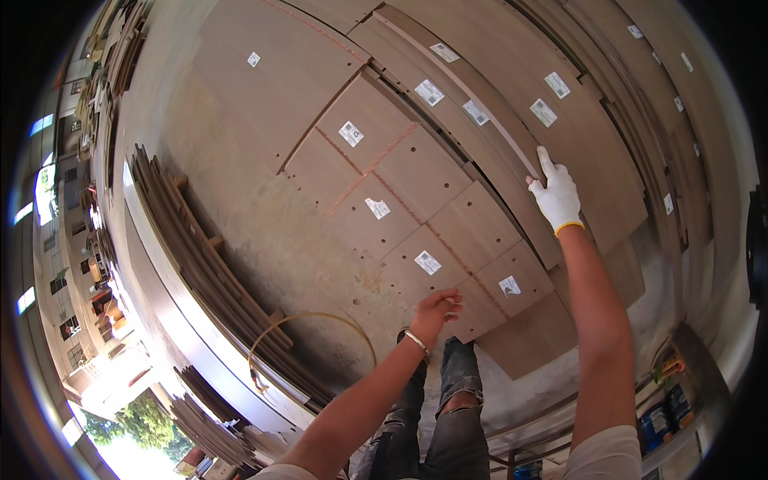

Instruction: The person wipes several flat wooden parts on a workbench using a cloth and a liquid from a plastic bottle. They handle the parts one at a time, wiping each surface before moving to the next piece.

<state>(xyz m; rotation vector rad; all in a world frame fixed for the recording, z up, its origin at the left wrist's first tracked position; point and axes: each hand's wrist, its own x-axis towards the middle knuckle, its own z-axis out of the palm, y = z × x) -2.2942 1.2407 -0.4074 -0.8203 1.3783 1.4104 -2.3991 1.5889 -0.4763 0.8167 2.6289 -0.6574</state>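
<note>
My right hand (556, 191), in a white knit glove with a yellow cuff, is at the near end of a long narrow wood strip (480, 93). Thumb and index finger are spread across the strip's edge; whether they pinch it cannot be told. The strip lies over wide brown panels (510, 72) bearing printed labels. My bare left hand (439, 309), with a bracelet at the wrist, is held with fingers loosely bent and nothing visible in it. Below or beside it lie brown drilled panels (420, 240) with labels and rough reddish seams.
Long boards are stacked on a wooden rack (210, 252) at the left. A yellowish hose (312, 314) curves over the concrete floor (240, 228) near my legs. More panels (654, 120) stand at the right, and blue containers (657, 423) sit at the lower right.
</note>
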